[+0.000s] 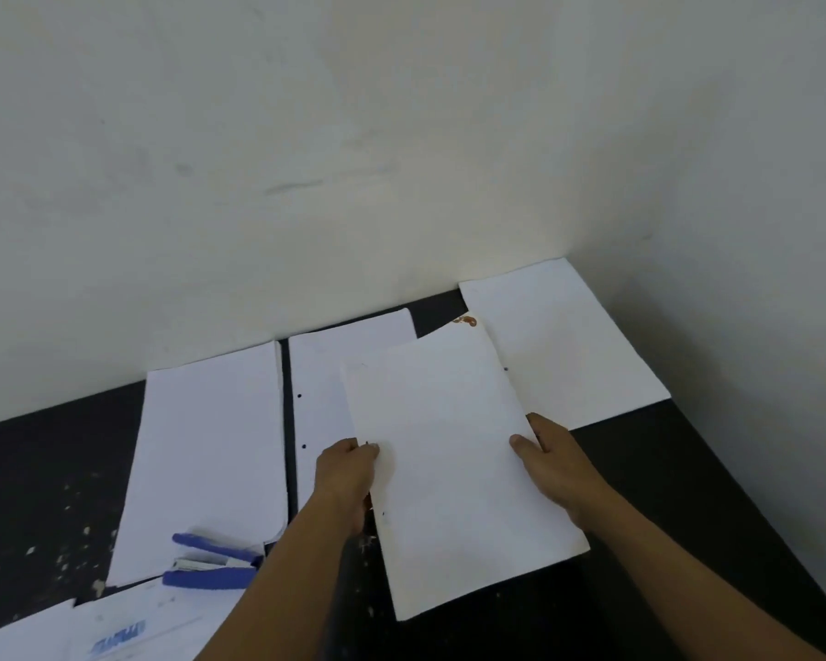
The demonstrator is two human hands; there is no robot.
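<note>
Fingers (520, 443) at side edges of sheaf (449, 469)

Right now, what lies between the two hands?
Only the white paper stack, gripped by the left hand and right hand at its side edges; head view.

Two hands held a paper stack (459, 465) over a black table (687, 493).
The left hand (346, 474) pinched its left edge; the right hand (551, 462) gripped its right edge, thumb on top. From the stack, three paper piles lay along the wall at ten (206, 460), eleven (325, 369) and one o'clock (563, 341). A blue stapler (213, 562) lay at eight o'clock.
</note>
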